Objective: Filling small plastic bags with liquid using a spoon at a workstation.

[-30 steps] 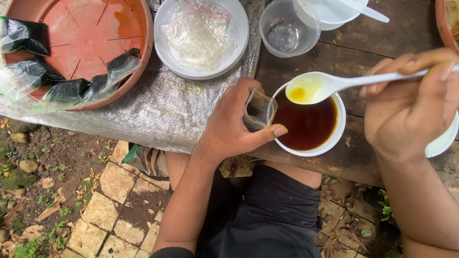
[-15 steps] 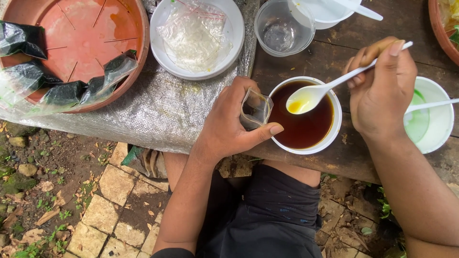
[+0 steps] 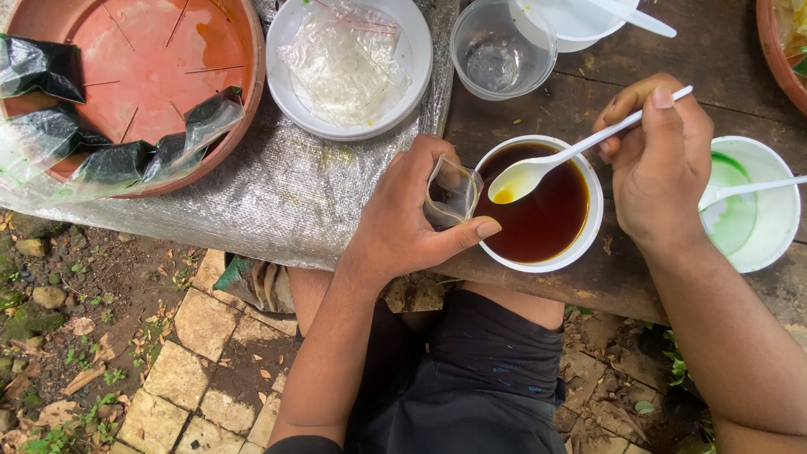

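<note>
Dark brown liquid filled a white bowl (image 3: pixel 538 206) that stood near the front edge of the wooden bench (image 3: pixel 605 92), and the work centred on it. Largest on the bench was a round terracotta tray (image 3: pixel 151 59) at the far left, with three black-filled plastic bags (image 3: pixel 126 151) lying along its near side. Beside it sat a white plate (image 3: pixel 282 84) carrying a crumpled clear wrapper (image 3: pixel 345 59), then an empty clear plastic cup (image 3: pixel 500 50). To the right of the brown bowl stood a second white bowl (image 3: pixel 777 210) smeared with green, a spoon resting in it.

The right hand (image 3: pixel 664 168) kept a narrow pinch grip on a white plastic spoon (image 3: pixel 538 172), whose scoop hung just over the brown liquid with a little yellowish fluid in it. The left hand (image 3: pixel 412 223) gripped a small clear plastic bag (image 3: pixel 451 192), its mouth held open just beside the bowl's rim, thumb lying along that rim.

As a judgement, the filling looked barely begun: the small bag appeared nearly empty, the bowl was nearly full, and the spoonful had not yet been tipped into the bag.
</note>
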